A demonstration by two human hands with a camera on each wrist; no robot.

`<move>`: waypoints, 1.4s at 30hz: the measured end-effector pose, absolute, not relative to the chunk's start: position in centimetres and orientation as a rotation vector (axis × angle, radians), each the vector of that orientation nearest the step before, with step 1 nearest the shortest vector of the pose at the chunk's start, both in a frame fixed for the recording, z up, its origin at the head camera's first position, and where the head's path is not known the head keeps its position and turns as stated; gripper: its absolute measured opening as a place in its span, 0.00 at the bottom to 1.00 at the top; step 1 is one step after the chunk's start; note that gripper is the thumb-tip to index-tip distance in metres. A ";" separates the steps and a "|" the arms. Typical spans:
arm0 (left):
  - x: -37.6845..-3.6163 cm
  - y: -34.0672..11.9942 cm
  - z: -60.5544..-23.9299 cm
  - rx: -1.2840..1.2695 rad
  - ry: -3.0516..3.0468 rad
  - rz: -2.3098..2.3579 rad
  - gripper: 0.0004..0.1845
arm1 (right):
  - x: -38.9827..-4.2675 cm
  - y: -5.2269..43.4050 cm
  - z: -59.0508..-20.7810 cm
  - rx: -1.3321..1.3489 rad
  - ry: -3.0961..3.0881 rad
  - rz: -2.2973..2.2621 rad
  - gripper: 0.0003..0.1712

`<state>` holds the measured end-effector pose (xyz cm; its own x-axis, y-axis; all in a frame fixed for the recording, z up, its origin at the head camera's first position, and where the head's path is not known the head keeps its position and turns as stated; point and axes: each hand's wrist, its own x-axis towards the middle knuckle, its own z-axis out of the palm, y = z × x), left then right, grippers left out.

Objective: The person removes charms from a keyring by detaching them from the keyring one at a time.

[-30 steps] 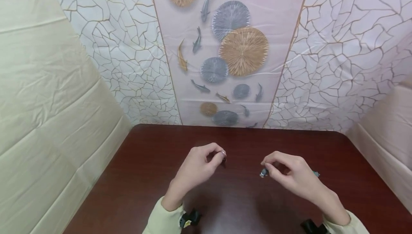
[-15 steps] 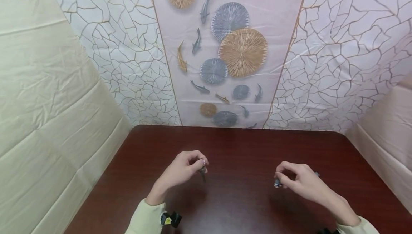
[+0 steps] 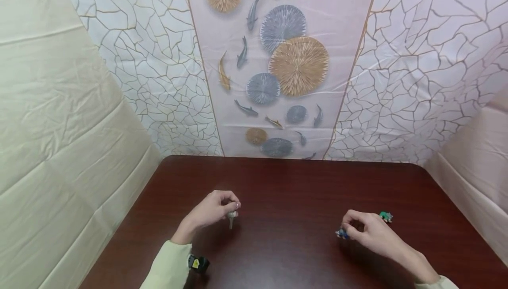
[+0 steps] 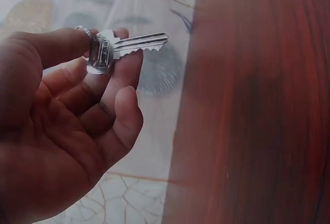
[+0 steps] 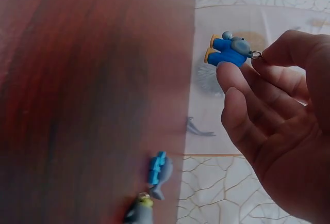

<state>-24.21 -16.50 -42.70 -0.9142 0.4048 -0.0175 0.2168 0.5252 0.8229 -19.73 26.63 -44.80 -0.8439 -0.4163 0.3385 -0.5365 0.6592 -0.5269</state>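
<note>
From the head view, the left hand [image 3: 210,212] hangs low over the dark red-brown wooden table [image 3: 285,183], its fingers curled in and pinching a small silver key [image 3: 231,219] that points down at the tabletop. Well apart to the right, the right hand [image 3: 371,234] rests low at the table with fingers curled, a blue charm [image 3: 341,234] sticking out at its fingertips and a small green figure [image 3: 385,216] lying on the table just beyond its knuckles. Both arms wear pale green sleeves [image 3: 162,271]. Behind the table hangs a cloth backdrop [image 3: 278,59] printed with cracked lines, fish and round fans; plain cream sheets close in both sides.

The left wrist view makes the key [image 4: 121,48] plain: a cut silver blade, its head pinched between thumb and forefinger of the left hand [image 4: 62,131], the other fingers loosely bent beneath it.

The right wrist view shows the blue charm [image 5: 229,51] to be a little figure in blue with a grey head and yellow feet, held by its metal ring between the thumb and fingertips of the right hand [image 5: 278,126]. Below, at the table edge, lie a blue-and-grey figure [image 5: 159,173] and another grey one [image 5: 139,212], which the head view does not show.
</note>
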 end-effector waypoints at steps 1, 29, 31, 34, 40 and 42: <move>-24.4 -16.7 -42.8 0.520 2.555 1.322 0.06 | -19.7 26.7 -45.0 0.785 -2.684 0.938 0.15; -27.7 -18.2 -46.9 0.440 2.802 0.851 0.06 | -22.5 27.6 -47.0 0.882 -3.038 0.840 0.07; -27.7 -18.0 -46.9 0.437 2.810 0.835 0.05 | -22.7 27.7 -46.9 0.876 -3.069 0.837 0.06; -27.7 -17.9 -46.8 0.431 2.829 0.800 0.05 | -22.9 27.9 -46.7 0.874 -3.120 0.862 0.05; -27.7 -17.8 -46.6 0.397 2.880 0.698 0.03 | -23.4 28.1 -46.0 0.898 -3.168 0.830 0.04; -27.7 -17.9 -46.5 0.374 2.889 0.677 0.03 | -23.6 28.3 -45.7 0.924 -3.148 0.777 0.04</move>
<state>-27.71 -17.91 -46.53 -0.9575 0.2744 -0.0892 0.2062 0.8671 0.4535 -23.59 28.32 -45.75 -0.8255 -0.5576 -0.0878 -0.4528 0.7469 -0.4869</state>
